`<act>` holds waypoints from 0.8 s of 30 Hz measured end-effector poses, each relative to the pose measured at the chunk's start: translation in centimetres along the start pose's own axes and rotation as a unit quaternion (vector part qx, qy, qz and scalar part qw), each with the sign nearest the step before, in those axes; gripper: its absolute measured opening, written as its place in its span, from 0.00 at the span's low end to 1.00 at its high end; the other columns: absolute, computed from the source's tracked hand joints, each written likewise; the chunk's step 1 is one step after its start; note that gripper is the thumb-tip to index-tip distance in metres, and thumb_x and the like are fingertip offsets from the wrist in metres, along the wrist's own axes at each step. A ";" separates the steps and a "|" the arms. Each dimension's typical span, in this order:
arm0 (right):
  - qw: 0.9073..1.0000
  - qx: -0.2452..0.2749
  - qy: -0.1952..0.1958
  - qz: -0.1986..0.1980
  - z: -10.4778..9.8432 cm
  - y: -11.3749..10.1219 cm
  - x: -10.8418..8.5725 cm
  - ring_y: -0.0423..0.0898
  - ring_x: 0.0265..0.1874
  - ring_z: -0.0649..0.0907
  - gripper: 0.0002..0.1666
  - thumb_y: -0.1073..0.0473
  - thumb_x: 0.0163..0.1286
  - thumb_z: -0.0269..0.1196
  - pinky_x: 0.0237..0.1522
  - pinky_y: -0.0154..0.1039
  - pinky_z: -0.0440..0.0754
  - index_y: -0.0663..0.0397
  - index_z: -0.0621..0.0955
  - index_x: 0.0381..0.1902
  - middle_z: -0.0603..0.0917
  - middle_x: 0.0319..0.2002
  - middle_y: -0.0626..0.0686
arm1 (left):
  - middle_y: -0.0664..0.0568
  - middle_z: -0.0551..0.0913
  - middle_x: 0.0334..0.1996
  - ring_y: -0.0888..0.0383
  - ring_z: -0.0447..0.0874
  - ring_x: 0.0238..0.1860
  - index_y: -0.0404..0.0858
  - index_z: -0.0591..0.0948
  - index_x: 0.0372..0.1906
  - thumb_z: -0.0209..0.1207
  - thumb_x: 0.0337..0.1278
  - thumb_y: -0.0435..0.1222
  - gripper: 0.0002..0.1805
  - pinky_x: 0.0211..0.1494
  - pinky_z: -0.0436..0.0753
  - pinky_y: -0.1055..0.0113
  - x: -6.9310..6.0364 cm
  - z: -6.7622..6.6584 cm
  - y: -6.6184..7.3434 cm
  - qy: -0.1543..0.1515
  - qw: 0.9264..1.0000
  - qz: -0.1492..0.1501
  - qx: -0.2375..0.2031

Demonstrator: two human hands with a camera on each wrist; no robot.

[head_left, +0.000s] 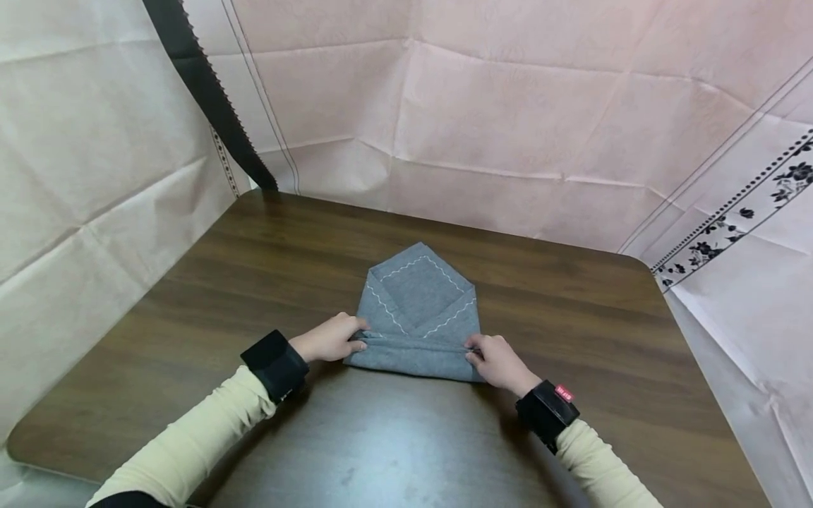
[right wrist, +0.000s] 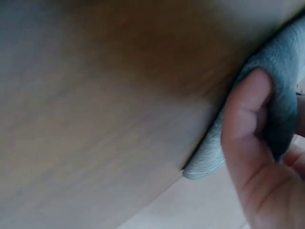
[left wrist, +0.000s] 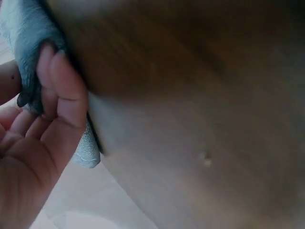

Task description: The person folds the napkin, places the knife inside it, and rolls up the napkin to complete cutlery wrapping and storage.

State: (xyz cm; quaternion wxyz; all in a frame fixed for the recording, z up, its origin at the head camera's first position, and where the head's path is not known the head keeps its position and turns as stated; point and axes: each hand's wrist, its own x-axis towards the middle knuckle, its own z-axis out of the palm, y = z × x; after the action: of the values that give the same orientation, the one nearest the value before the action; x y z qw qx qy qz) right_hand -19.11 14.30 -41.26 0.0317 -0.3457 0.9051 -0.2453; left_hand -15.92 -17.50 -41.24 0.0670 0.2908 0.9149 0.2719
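A grey-blue cloth with wavy white lines of stitching lies folded on the table in the head view, its far end coming to a point and its near end a flat band. At the band's left end, my left hand pinches the fold between thumb and fingers. My right hand does the same at the right end. Up close in the left wrist view, the cloth bunches between thumb and fingertips. The right wrist view has the cloth curling around the thumb, with the other fingers partly hidden.
Under the cloth is a brown wood-grain table with rounded corners. Creased pale sheeting hangs behind it and along its sides. A black strip with a jagged edge runs down to the far left corner. Black bands circle both wrists.
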 end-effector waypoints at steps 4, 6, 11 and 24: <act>0.997 -0.069 0.018 0.026 0.3 -0.8 0.3 0.42 0.21 0.75 0.05 0.70 0.55 0.63 0.25 0.39 0.74 0.59 0.77 0.24 0.76 0.19 0.49 | 0.55 0.70 0.19 0.63 0.67 0.20 0.33 0.76 0.35 0.60 0.53 0.32 0.07 0.26 0.70 0.69 0.3 0.0 0.6 0.009 0.997 -0.050 0.057; 0.994 -0.100 0.018 0.042 0.3 -1.2 0.3 0.44 0.19 0.77 0.08 0.68 0.56 0.63 0.22 0.40 0.73 0.57 0.75 0.21 0.75 0.17 0.49 | 0.54 0.71 0.20 0.61 0.69 0.21 0.34 0.75 0.35 0.62 0.52 0.35 0.10 0.24 0.71 0.67 0.4 0.0 1.0 0.017 0.992 -0.082 0.094; 0.978 -0.186 0.050 0.073 0.4 -1.7 0.0 0.51 0.21 0.78 0.13 0.60 0.54 0.67 0.16 0.44 0.73 0.56 0.72 0.20 0.75 0.19 0.52 | 0.51 0.73 0.26 0.54 0.74 0.27 0.39 0.73 0.36 0.68 0.43 0.42 0.18 0.24 0.72 0.62 0.4 0.2 2.0 0.062 0.967 -0.094 0.227; 0.951 -0.284 0.101 -0.067 1.1 -1.1 -0.2 0.49 0.24 0.74 0.10 0.64 0.50 0.68 0.24 0.40 0.69 0.56 0.74 0.21 0.74 0.21 0.51 | 0.53 0.74 0.22 0.56 0.73 0.29 0.42 0.80 0.21 0.61 0.41 0.30 0.04 0.30 0.68 0.67 -0.5 2.1 3.4 0.100 0.902 0.102 0.407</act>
State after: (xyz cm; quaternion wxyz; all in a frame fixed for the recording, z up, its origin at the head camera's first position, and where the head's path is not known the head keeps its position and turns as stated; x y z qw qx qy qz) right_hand -18.01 13.24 -41.71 -0.1763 -0.3736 0.9106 -0.0130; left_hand -13.17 -14.48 -41.20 -0.1774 0.3556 0.9131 -0.0915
